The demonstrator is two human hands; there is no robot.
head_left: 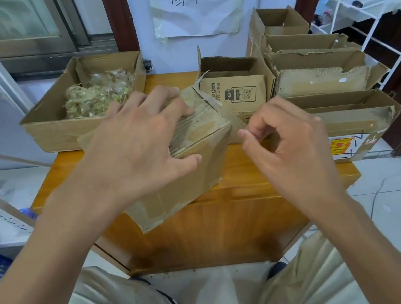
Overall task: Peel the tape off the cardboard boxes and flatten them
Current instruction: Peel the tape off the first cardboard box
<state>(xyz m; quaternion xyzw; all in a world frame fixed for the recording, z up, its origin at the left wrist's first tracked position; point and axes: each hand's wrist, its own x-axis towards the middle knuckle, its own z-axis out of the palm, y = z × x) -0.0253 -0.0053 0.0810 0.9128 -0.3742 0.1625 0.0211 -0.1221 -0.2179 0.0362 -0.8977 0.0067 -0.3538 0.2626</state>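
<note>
A small taped cardboard box (193, 179) stands tilted at the front of the wooden table (252, 180). My left hand (137, 147) grips it from above, fingers spread over its top and thumb on its front face. My right hand (286, 142) is just right of the box, thumb and forefinger pinched together on a strip of tape (236, 124) that runs from the box's upper right corner. The tape is pale and hard to make out.
A wide open box (55, 124) holding a heap of crumpled tape sits at the back left. Several open cardboard boxes (322, 76) crowd the back right, one printed box (236, 89) in the middle. A white wire rack (370, 14) stands at the far right.
</note>
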